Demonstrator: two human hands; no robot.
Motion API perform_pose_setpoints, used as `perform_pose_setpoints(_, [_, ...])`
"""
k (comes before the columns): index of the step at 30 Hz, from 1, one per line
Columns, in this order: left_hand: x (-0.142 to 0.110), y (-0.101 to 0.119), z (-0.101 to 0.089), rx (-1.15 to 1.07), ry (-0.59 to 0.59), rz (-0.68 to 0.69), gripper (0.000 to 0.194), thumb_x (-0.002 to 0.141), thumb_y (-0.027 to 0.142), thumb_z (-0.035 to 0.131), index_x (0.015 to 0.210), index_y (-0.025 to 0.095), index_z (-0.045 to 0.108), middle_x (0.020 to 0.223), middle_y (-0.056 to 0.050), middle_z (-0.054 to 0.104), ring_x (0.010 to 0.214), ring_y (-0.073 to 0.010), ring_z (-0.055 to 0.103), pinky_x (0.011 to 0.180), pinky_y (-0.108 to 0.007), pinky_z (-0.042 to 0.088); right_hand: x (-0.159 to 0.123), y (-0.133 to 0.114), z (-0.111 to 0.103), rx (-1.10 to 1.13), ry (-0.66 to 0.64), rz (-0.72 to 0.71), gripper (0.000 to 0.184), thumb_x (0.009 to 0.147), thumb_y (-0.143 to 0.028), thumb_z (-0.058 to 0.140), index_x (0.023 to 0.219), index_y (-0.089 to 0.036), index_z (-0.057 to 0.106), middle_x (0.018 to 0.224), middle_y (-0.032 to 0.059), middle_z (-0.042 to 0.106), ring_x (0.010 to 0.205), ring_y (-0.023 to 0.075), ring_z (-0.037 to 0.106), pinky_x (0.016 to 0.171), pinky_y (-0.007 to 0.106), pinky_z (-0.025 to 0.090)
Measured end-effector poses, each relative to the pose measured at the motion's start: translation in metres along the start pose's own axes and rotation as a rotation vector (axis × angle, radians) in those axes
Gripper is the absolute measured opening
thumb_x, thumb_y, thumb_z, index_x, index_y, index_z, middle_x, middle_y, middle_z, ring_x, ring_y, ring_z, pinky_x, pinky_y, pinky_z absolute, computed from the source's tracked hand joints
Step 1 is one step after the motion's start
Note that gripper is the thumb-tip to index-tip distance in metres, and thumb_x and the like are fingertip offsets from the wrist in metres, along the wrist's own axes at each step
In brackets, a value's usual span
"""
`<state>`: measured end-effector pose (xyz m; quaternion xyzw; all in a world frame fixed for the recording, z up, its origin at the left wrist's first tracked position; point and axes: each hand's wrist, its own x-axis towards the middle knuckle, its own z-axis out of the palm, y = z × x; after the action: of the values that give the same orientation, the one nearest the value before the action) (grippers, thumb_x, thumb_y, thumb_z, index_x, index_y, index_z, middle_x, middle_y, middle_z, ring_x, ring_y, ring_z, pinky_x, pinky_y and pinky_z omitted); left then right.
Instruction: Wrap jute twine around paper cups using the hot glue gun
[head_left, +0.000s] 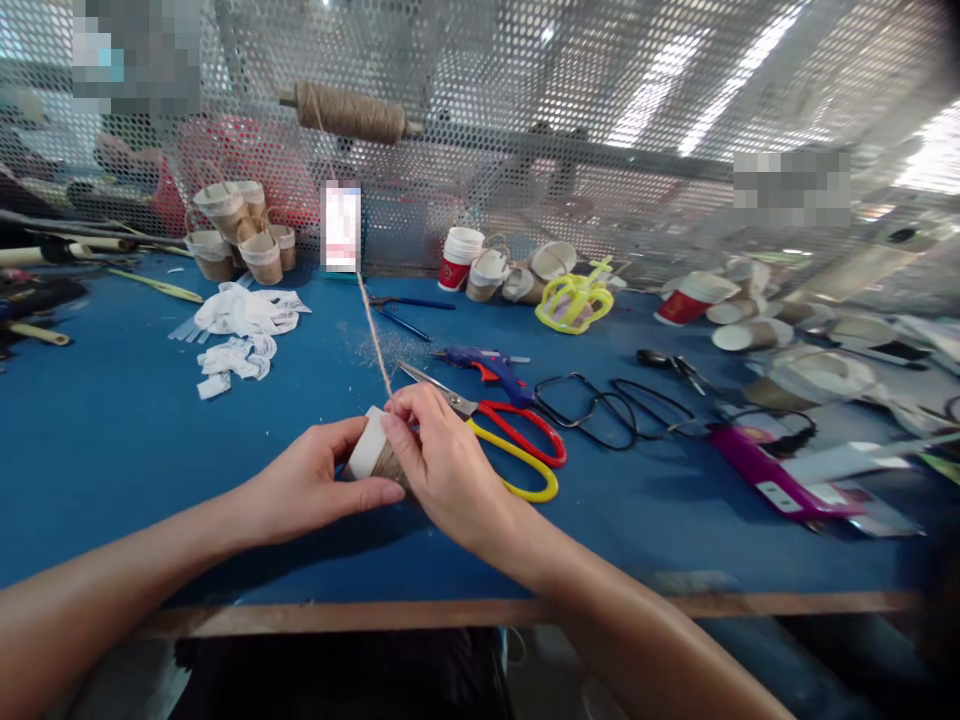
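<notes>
My left hand is closed around a small white paper cup, which lies tilted and is partly wrapped in brown twine. Over the cup's wrapped side, my right hand pinches the twine between thumb and fingers. From there the strand runs taut up and away, toward a twine spool mounted on the mesh panel. Just beyond my right hand lie scissors with one red and one yellow handle, their blades pointing away to the left. My fingers hide part of the cup.
A blue glue gun and blue-handled pliers lie behind the scissors. White strips are heaped at left, near twine-wrapped cups. Red paper cups, a yellow basket-like piece and a purple power strip are farther right.
</notes>
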<state>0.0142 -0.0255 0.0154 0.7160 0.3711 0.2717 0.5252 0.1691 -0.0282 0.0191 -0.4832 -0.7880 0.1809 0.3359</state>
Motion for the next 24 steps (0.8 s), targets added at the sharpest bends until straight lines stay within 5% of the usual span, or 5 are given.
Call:
perform_pose_setpoints(4, [0.000, 0.001, -0.003, 0.060, 0.083, 0.029, 0.023, 0.069, 0.031, 0.063, 0.082, 0.015, 0.054, 0.077, -0.001, 0.060, 0.070, -0.0150, 0.056, 0.065, -0.027, 0.047, 0.002, 0.003, -0.003, -0.003, 0.006, 0.003, 0.013, 0.087, -0.028, 0.036, 0.078, -0.020, 0.040, 0.080, 0.0031, 0.048, 0.069, 0.0144, 0.049, 0.064, 0.030, 0.040])
perform_pose_setpoints(12, [0.004, 0.005, -0.016, 0.042, 0.447, 0.070, 0.014, 0.074, 0.028, 0.056, 0.080, 0.015, 0.058, 0.073, -0.001, 0.061, 0.068, -0.0130, 0.056, 0.066, -0.025, 0.047, 0.005, 0.010, -0.010, -0.024, 0.075, 0.015, 0.015, 0.088, -0.029, 0.035, 0.078, -0.019, 0.041, 0.079, 0.0037, 0.049, 0.067, 0.0136, 0.047, 0.064, 0.029, 0.039])
perform_pose_setpoints(24, [0.012, -0.005, -0.024, -0.096, 0.555, 0.012, 0.025, 0.080, 0.027, 0.049, 0.056, 0.017, 0.045, 0.052, 0.004, 0.047, 0.051, -0.0091, 0.044, 0.053, -0.022, 0.037, 0.005, 0.010, -0.009, -0.017, 0.073, -0.009, 0.015, 0.088, -0.028, 0.035, 0.076, -0.019, 0.041, 0.079, 0.0044, 0.049, 0.068, 0.0139, 0.046, 0.065, 0.030, 0.038])
